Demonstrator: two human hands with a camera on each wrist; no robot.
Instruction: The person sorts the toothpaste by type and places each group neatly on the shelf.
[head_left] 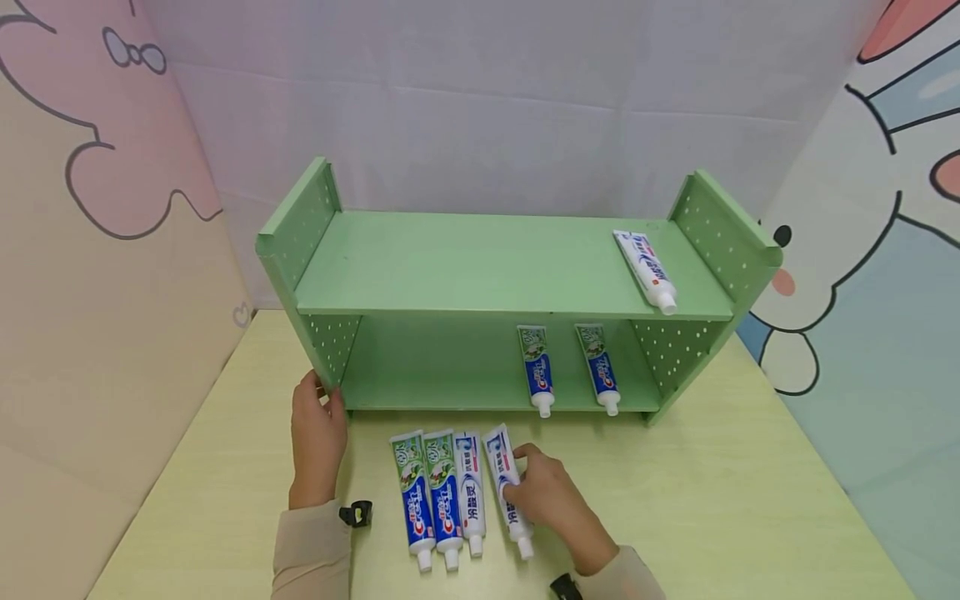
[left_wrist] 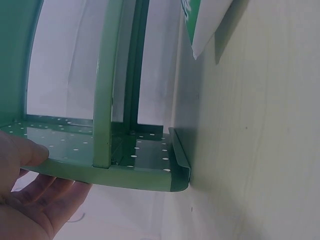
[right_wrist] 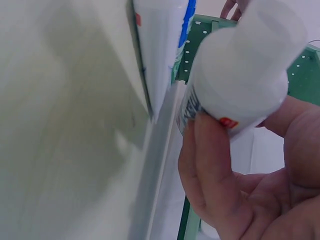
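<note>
My right hand grips a white toothpaste tube with blue lettering, cap toward me. In the right wrist view its white cap end fills the space between thumb and fingers, lifted off the table. On its left lie another white toothpaste tube and two green-and-blue Crest tubes, one in the middle and one leftmost. My left hand holds the left side panel of a green two-tier shelf; the left wrist view shows the thumb inside the perforated panel and fingers outside.
One white tube lies on the top tier at the right. Two Crest tubes, left and right, lie on the lower tier, caps at the front edge. The pale table meets a white cloth backdrop and cartoon-printed side walls.
</note>
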